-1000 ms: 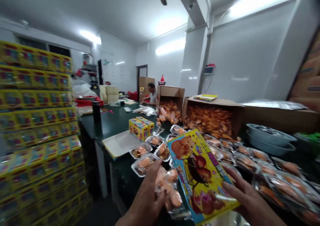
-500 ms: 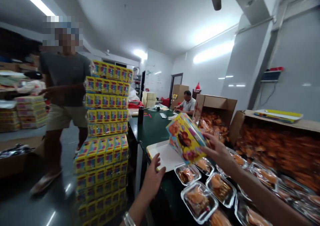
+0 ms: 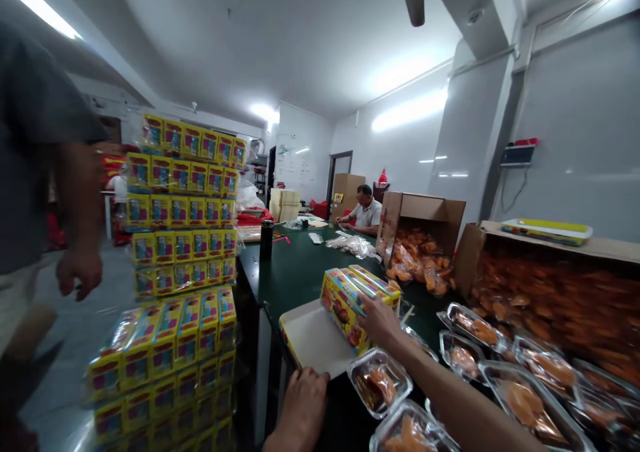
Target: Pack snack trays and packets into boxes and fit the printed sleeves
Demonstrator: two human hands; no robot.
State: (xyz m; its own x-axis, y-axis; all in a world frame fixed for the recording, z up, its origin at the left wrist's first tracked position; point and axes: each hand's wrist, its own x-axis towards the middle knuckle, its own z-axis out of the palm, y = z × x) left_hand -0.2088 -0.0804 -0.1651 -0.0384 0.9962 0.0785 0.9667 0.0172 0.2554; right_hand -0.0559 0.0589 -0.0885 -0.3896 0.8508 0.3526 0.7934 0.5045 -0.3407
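Note:
My right hand is stretched forward and rests on a yellow printed box, which stands on the dark green table against two more such boxes. The fingers lie curved on the box's near side. My left hand lies on the near corner of a flat white open box lid, fingers bent over its edge. Clear plastic trays of orange snacks sit just right of the lid, under my right forearm.
A tall stack of yellow boxes stands on the floor left of the table. A person passes at far left. Two tipped cartons of orange packets lie at the back right. Another person sits at the table's far end.
My right hand has set the yellow box down beside the others on the table. My left hand dropped onto the white lid's corner. The walking person moved closer at left.

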